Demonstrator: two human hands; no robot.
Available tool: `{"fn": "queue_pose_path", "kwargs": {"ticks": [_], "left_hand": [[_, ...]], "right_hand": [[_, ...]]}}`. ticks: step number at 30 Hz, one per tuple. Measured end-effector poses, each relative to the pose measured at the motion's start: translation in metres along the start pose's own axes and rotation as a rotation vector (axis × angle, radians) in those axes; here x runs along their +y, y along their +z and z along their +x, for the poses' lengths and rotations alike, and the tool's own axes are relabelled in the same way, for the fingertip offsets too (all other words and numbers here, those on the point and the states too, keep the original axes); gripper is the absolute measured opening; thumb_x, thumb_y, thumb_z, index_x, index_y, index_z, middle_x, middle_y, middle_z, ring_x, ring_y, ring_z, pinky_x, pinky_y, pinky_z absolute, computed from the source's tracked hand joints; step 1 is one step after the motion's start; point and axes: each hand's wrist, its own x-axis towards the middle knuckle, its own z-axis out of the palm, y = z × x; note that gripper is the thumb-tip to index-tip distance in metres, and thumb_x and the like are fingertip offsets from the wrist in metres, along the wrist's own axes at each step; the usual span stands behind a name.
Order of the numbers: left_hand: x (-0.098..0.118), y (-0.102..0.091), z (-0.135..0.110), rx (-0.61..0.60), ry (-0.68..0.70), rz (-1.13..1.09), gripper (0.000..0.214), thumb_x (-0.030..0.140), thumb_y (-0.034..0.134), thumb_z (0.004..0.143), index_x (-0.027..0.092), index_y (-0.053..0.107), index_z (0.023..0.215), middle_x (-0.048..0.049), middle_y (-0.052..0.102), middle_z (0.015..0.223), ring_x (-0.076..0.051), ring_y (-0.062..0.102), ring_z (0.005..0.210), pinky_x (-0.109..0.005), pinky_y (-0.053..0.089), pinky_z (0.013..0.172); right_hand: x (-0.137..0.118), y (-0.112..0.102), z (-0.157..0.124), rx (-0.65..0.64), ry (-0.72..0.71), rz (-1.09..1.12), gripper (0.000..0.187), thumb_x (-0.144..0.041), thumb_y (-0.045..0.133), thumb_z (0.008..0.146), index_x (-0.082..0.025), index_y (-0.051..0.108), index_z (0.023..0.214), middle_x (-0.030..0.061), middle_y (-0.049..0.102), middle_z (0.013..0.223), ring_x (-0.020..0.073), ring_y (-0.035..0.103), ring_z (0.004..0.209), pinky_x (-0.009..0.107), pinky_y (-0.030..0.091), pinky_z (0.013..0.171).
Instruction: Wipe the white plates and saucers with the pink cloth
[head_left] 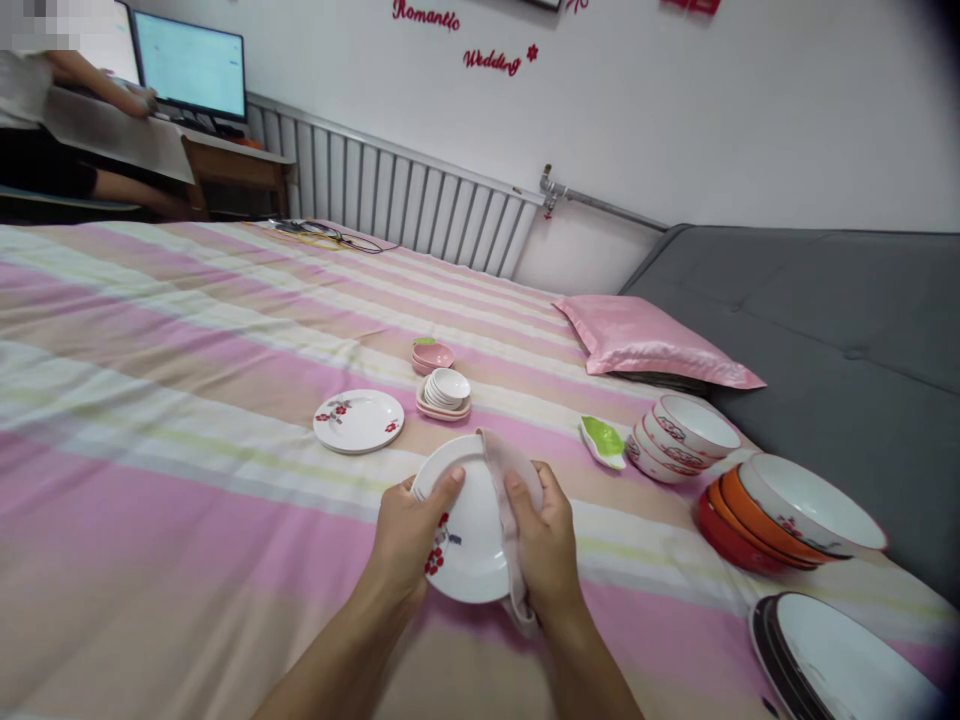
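My left hand (409, 535) grips the left rim of a white plate with red flowers (469, 535), thumb on its face. Over the plate's right side my right hand (544, 540) presses a pale pink cloth (504, 480), and the cloth's end hangs below the hand. Both hands hold the plate above the striped bedspread (187, 400). A second flowered plate (358, 420) lies flat on the bed just beyond, to the left.
Stacked small white and pink dishes (444, 390) sit behind the plate. A green leaf dish (602, 441), tilted stacks of flowered bowls (686, 435), red and orange bowls (780, 515) and dark-rimmed plates (840, 660) lie to the right. A pink pillow (652, 345) and grey sofa (840, 330) are beyond. A person sits at a desk far left.
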Motion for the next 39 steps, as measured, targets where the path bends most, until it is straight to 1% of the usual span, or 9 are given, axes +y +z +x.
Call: {"fn": "queue_pose_path", "kwargs": {"ticks": [8, 13, 17, 21, 23, 27, 30, 34, 39], "left_hand": [[-0.010, 0.009, -0.007, 0.164, 0.092, -0.137, 0.041, 0.041, 0.076, 0.061, 0.012, 0.064, 0.086, 0.0005, 0.060, 0.058, -0.015, 0.058, 0.051, -0.024, 0.045, 0.046], [-0.019, 0.012, -0.014, 0.247, 0.151, -0.135, 0.040, 0.046, 0.071, 0.065, 0.014, 0.064, 0.088, 0.0002, 0.061, 0.061, -0.016, 0.059, 0.055, -0.026, 0.047, 0.051], [-0.020, 0.013, -0.016, 0.148, 0.161, -0.122, 0.039, 0.045, 0.069, 0.068, 0.015, 0.063, 0.093, -0.0005, 0.064, 0.066, -0.016, 0.060, 0.060, -0.024, 0.046, 0.053], [-0.009, 0.009, -0.013, -0.084, 0.116, -0.004, 0.036, 0.049, 0.063, 0.073, 0.013, 0.062, 0.075, -0.0004, 0.060, 0.060, -0.015, 0.056, 0.055, -0.024, 0.043, 0.052], [-0.001, 0.005, -0.011, -0.159, 0.108, 0.056, 0.038, 0.050, 0.059, 0.076, 0.013, 0.061, 0.071, 0.0002, 0.059, 0.058, -0.014, 0.055, 0.054, -0.023, 0.042, 0.053], [0.012, -0.001, -0.009, -0.323, 0.033, 0.177, 0.037, 0.050, 0.058, 0.077, 0.013, 0.063, 0.078, -0.0020, 0.063, 0.065, -0.015, 0.059, 0.061, -0.024, 0.045, 0.059], [0.012, -0.001, -0.011, -0.425, -0.045, 0.263, 0.039, 0.048, 0.064, 0.072, 0.012, 0.063, 0.089, -0.0065, 0.067, 0.073, -0.019, 0.062, 0.066, -0.026, 0.047, 0.060], [0.003, 0.000, -0.008, -0.325, -0.016, 0.355, 0.038, 0.047, 0.067, 0.070, 0.010, 0.063, 0.078, -0.0072, 0.065, 0.065, -0.017, 0.060, 0.056, -0.023, 0.045, 0.050], [-0.003, 0.000, -0.003, -0.207, 0.034, 0.284, 0.036, 0.047, 0.066, 0.071, 0.011, 0.061, 0.073, -0.0062, 0.065, 0.062, -0.016, 0.059, 0.051, -0.023, 0.044, 0.047]], "right_hand": [[0.013, 0.021, -0.017, 0.230, 0.116, 0.077, 0.033, -0.049, 0.050, 0.082, -0.023, 0.047, 0.104, 0.0047, 0.063, 0.095, 0.0194, 0.063, 0.082, 0.030, 0.050, 0.071], [0.027, 0.026, -0.025, 0.258, 0.082, 0.054, 0.042, -0.050, 0.043, 0.084, -0.025, 0.042, 0.119, 0.0078, 0.062, 0.105, 0.0212, 0.060, 0.095, 0.030, 0.049, 0.074], [0.018, 0.020, -0.018, 0.206, 0.101, 0.125, 0.039, -0.048, 0.047, 0.083, -0.023, 0.046, 0.114, 0.0067, 0.064, 0.098, 0.0205, 0.063, 0.086, 0.030, 0.049, 0.071], [-0.001, -0.002, 0.000, 0.179, 0.057, 0.148, 0.031, -0.041, 0.056, 0.080, -0.020, 0.051, 0.101, 0.0035, 0.065, 0.089, 0.0180, 0.063, 0.079, 0.029, 0.049, 0.071], [-0.008, -0.015, 0.008, 0.135, 0.039, 0.115, 0.030, -0.040, 0.059, 0.079, -0.019, 0.053, 0.099, 0.0028, 0.064, 0.088, 0.0175, 0.062, 0.079, 0.027, 0.049, 0.071], [-0.018, -0.035, 0.013, -0.133, 0.105, 0.091, 0.029, -0.037, 0.061, 0.078, -0.019, 0.054, 0.099, 0.0014, 0.063, 0.081, 0.0150, 0.060, 0.069, 0.024, 0.048, 0.062], [-0.021, -0.042, 0.010, -0.338, 0.134, 0.062, 0.023, -0.036, 0.060, 0.080, -0.019, 0.054, 0.094, -0.0007, 0.060, 0.077, 0.0125, 0.057, 0.064, 0.022, 0.045, 0.058], [-0.020, -0.041, 0.009, -0.426, 0.130, 0.036, 0.020, -0.036, 0.058, 0.082, -0.020, 0.053, 0.092, -0.0015, 0.058, 0.076, 0.0114, 0.055, 0.063, 0.021, 0.044, 0.057], [-0.014, -0.032, 0.010, -0.325, 0.058, -0.010, 0.023, -0.038, 0.057, 0.082, -0.019, 0.054, 0.094, -0.0005, 0.059, 0.077, 0.0116, 0.055, 0.062, 0.021, 0.045, 0.057]]}}
